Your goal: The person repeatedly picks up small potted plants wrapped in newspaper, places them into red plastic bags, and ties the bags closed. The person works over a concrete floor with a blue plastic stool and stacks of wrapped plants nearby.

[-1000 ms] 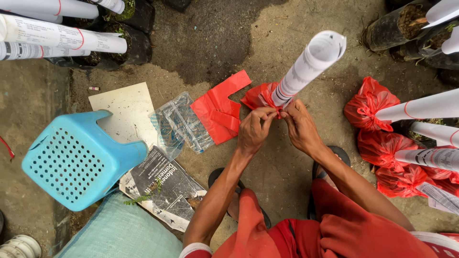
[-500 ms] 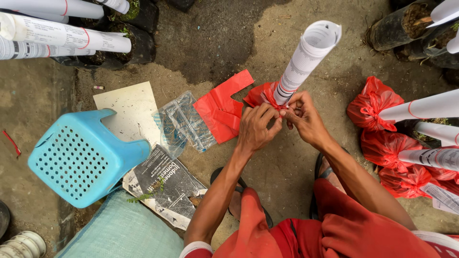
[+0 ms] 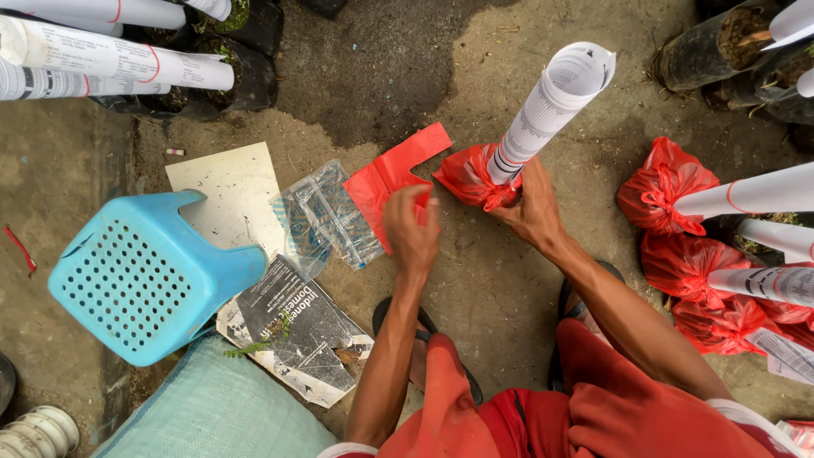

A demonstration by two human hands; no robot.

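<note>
Nearest the camera: red shorts (image 3: 593,416) and two sandalled feet on bare concrete floor (image 3: 492,288). Both forearms extend forward from there.

Left hand (image 3: 411,229): half a second ago it was at the neck of the red bag (image 3: 466,176) together with the right hand, both pinching at the base of the paper roll (image 3: 551,106). It has since left the bag and now hovers over the loose red plastic bags (image 3: 386,178) lying flat on the floor. Its fingers are curled and turned down; whether they grip anything cannot be told from this view.

Right hand (image 3: 532,208): it stays at the bag, fingers clenched around the gathered neck where the roll enters. The roll stands tilted, rising out of the bag toward the camera.

Judgement: with one hand withdrawn and the other alone steadying the bundle, the two-handed work at the neck appears to have ended for this piece.

Left of the hands: a clear plastic packet (image 3: 326,216) just beside the loose red bags, a pale board (image 3: 225,191) under its edge, a dark printed sheet (image 3: 297,318), an overturned blue stool (image 3: 140,276) and a green woven sack (image 3: 212,407).

Right side: a cluster of similar red bags with rolls (image 3: 670,182), touching one another.

Farthest: more paper rolls (image 3: 110,55) at top left, set in dark pots (image 3: 246,51), and further pots (image 3: 721,38) at top right.
</note>
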